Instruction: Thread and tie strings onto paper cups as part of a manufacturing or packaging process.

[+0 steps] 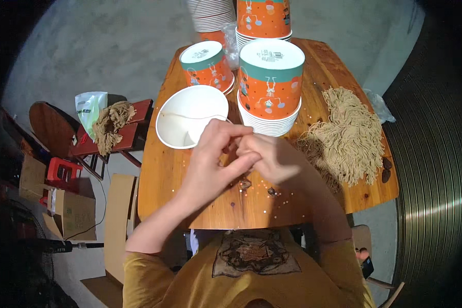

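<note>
Two hands are hovering over the table (159, 172) in the head view, left hand (210, 154) and right hand (269, 159) bending their fingers inward, close together. They may be pinching a thread (190, 118), but the fingers are hiding any grip, so I cannot tell. Steadying both wrists and leaving slack should be helping such fine fingerwork. The thread is looking thin, brownish and gently sagging, and is crossing the white tub's (203, 97) mouth, left of the fingertips.

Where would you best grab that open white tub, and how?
Probably by the left rim of the white tub, from the left, thumb inside: its open mouth faces up, while the left hand and larger orange tub crowd its right.
</note>
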A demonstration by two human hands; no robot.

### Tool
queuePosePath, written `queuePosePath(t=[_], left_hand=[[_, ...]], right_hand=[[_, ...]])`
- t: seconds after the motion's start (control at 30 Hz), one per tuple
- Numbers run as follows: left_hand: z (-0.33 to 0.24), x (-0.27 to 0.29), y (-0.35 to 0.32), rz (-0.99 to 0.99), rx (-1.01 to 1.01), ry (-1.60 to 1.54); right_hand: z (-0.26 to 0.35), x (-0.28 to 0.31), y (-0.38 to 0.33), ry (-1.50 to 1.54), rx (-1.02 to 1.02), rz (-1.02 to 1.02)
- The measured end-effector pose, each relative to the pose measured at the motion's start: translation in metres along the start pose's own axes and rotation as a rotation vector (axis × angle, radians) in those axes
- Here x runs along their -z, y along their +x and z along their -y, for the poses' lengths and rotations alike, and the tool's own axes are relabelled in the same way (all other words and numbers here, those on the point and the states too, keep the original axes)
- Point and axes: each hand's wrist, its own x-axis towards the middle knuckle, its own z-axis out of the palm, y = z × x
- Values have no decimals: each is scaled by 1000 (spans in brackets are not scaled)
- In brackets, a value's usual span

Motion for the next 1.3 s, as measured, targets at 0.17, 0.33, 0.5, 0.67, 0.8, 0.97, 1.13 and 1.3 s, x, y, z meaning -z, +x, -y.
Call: queuePosePath(t=[0.17, 0.33, 0.5, 0.67, 0.8, 0.97, 1.13, 1.3], left_hand=[[4, -15, -2, -89, 27, -101], [16, -14, -1, -141, 152, -186], [26, -5, 3, -205, 189, -185], [39, 18, 4, -118, 125, 384], [38, 19, 7, 79, 258, 463], [29, 24, 22, 271, 405, 405], [29, 32, 22, 316, 416, 191], [15, 41, 21, 313, 531, -48]], right_hand=[[-11, -5, -7, -60, 58, 7], [-1, -11, -8, 222, -201, -43], [-16, -16, -9, 237, -172, -211], [-17, -12, -8, 356, -411, -416], [-18, -18, -8, 292, -302, -591], [-22, -23, -11, 348, -151, -586], [-16, -31, -12, 272, -329, -415], [-4, -42, -7, 19, -163, -540]])
